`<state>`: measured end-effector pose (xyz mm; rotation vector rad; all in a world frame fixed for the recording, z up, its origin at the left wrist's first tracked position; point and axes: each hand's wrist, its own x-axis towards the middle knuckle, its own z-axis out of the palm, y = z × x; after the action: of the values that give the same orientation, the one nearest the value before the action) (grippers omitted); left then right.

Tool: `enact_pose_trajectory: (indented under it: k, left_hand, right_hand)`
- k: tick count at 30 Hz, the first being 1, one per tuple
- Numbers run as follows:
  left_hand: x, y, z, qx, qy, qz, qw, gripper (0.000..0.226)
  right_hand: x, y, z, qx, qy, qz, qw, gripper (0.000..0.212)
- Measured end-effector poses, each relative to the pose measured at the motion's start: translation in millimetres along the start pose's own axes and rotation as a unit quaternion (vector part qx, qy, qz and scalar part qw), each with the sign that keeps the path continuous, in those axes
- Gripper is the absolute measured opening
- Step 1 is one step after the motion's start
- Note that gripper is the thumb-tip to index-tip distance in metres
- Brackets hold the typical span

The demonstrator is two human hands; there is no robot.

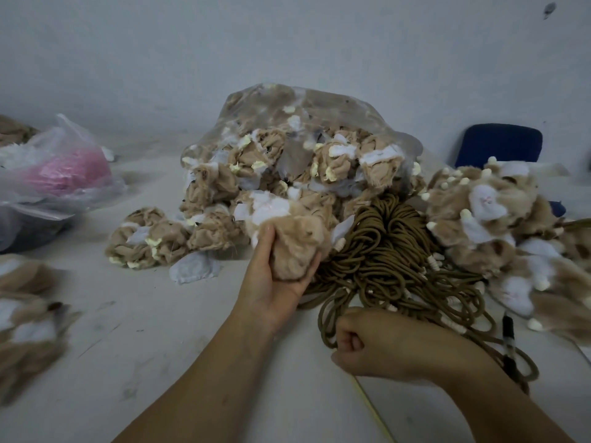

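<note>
My left hand [275, 279] grips a tan plush toy skin [294, 247] at the foot of a big clear plastic bag [287, 123] full of the same tan and white plush skins. Just right of it lies a heap of brown cord loops [393, 251] with small cream beads. My right hand [380, 343] is curled round one brown cord loop at the near edge of that heap, pinching it with the fingers folded under.
A pile of plush skins [499, 225] lies at the right, more plush pieces [28, 318] at the left edge. A plastic bag with pink stuff [64, 167] sits far left. A blue chair back [499, 145] stands behind. A dark pen-like tool [508, 340] lies by the cords.
</note>
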<state>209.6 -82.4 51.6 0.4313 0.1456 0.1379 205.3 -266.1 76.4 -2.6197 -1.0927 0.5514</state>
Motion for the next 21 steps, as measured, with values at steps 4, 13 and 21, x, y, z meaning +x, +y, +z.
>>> enact_pose_trajectory:
  k: [4,13,21]
  left_hand:
    - [0,-2,0,-0.012,0.001,-0.001,1.0,0.055]
    - [3,-4,-3,0.018,-0.006,0.014,1.0,0.042]
    - [-3,-12,0,0.142,-0.037,-0.027,0.989,0.052]
  right_hand:
    - [4,4,3,-0.043,0.1,0.043,0.993,0.016]
    - [18,11,5,0.015,0.277,0.056,0.959,0.016]
    - [15,14,-12,0.385,0.331,0.07,0.858,0.012]
